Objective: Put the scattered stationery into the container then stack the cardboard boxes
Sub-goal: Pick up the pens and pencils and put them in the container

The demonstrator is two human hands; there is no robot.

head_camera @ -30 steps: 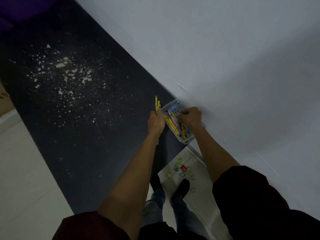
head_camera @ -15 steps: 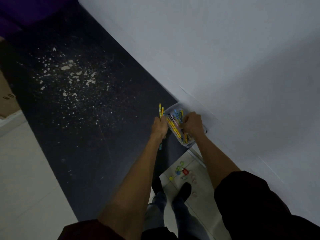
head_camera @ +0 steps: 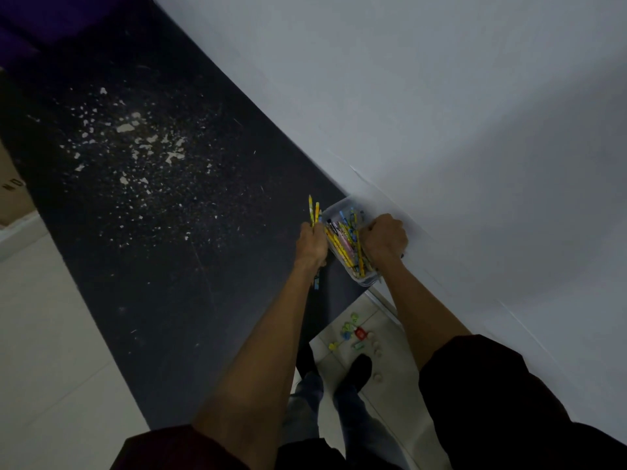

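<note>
**Stationery bundle held at the brim of a crowded tub**

Stationery fills most of the clear plastic container [head_camera: 340, 207], which sits at the corner of the dark tabletop [head_camera: 169, 239], close against the white wall [head_camera: 441, 113]. The left hand [head_camera: 311, 244] clenches a bundle of yellow pencils [head_camera: 314, 208] upright just beside the container's near wall. The right hand [head_camera: 383, 237] is curled over the wall-side rim; whether it clasps the rim or the pens inside, I cannot tell.

The tub stands near the table's edge, so a hard push while feeding the bundle in could likely slide or tip it off. Pencils laid across the heap may roll out. Small coloured bits [head_camera: 353, 334] lie on the tiled floor [head_camera: 51, 351] below, near the feet, easy to step on. A brown cardboard box [head_camera: 12, 188] waits at far left.
</note>
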